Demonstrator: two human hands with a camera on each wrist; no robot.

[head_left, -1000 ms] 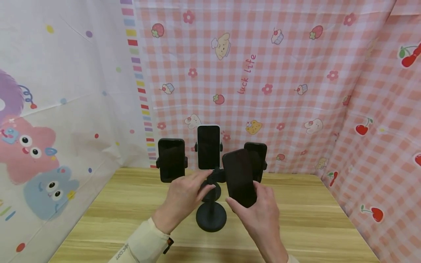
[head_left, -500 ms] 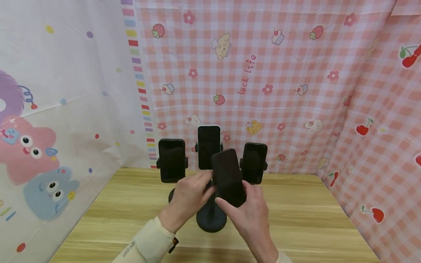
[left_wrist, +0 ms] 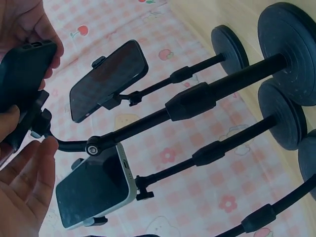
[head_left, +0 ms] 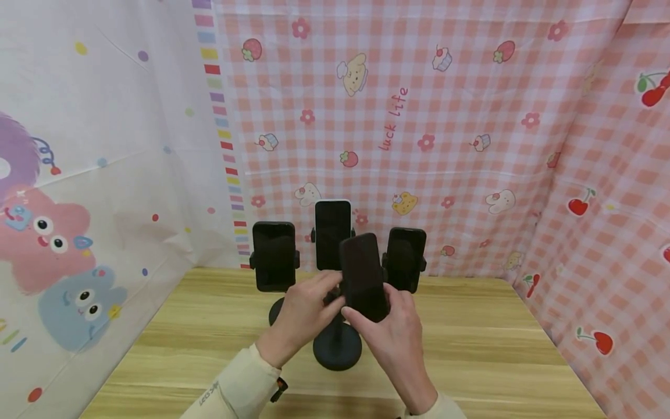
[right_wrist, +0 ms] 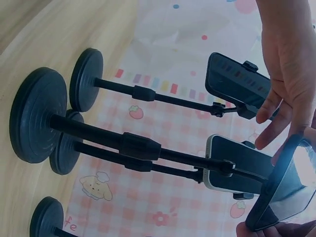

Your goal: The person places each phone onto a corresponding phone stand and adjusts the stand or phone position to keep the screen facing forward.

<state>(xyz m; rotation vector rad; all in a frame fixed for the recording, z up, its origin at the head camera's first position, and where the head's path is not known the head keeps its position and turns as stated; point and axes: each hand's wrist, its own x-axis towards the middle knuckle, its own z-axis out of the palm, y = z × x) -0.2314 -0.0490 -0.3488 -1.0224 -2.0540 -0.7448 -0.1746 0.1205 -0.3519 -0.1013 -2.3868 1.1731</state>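
In the head view my right hand (head_left: 398,334) grips a black phone (head_left: 362,276) by its lower part, upright and slightly tilted. My left hand (head_left: 300,308) is beside the phone's left edge. Seen from the left wrist, its thumb and fingers hold the black clamp (left_wrist: 28,121) at the top of the front phone stand (left_wrist: 192,101), against the back of the phone. Whether the phone sits fully within the clamp cannot be told. The front stand's round base (head_left: 337,349) rests on the table below both hands.
Behind stand several more stands with phones: a black phone (head_left: 274,256) at left, a white-edged phone (head_left: 332,233) in the middle, another black phone (head_left: 405,259) at right. Their bases sit on the wooden table (head_left: 487,349). Patterned cloth (head_left: 450,105) hangs behind.
My right hand has brought the phone leftward to the front stand's clamp, then slightly up. My left hand has shifted a little to the right. The rear phones have not moved.
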